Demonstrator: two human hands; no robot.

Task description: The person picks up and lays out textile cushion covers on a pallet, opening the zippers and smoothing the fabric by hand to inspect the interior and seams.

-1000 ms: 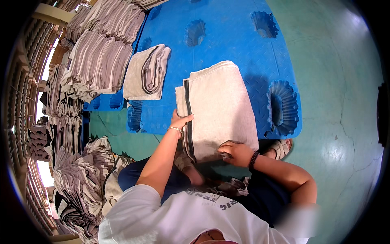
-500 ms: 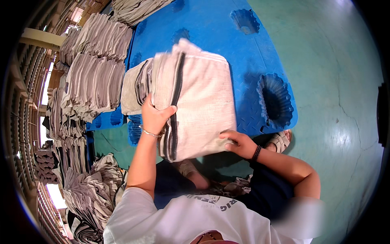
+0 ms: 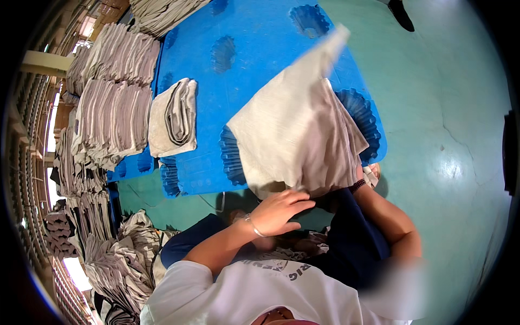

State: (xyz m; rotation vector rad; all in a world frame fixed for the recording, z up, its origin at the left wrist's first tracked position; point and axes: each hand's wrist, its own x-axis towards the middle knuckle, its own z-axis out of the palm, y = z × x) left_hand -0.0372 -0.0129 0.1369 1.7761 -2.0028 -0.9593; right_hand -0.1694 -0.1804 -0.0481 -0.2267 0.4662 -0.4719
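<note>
A beige cloth (image 3: 298, 119) is in motion over the near right part of the blue pallet (image 3: 208, 103). Its upper corner flies up, blurred, and its lower edge hangs toward my lap. At that lower edge is my left hand (image 3: 279, 211), its fingers stretched and the thumb apart, with nothing visibly held. Of my right hand (image 3: 359, 172) only a bit shows at the cloth's right side, above a dark beaded bracelet; the cloth hides its fingers. Left of it on the pallet lies a folded beige cloth bundle (image 3: 173, 117) with dark-edged layers.
Tall stacks of folded beige cloth (image 3: 111, 116) stand along the left. A loose cloth heap (image 3: 122, 260) lies on the floor at lower left. The pallet has ribbed hollows (image 3: 360, 116). Green floor (image 3: 439, 135) extends to the right. Someone's dark shoe (image 3: 401, 14) shows at the top right.
The folded cloth with a dark stripe has turned and opened out, swinging right. My left hand has let go and dropped toward my lap; my right hand has gone behind the cloth.
</note>
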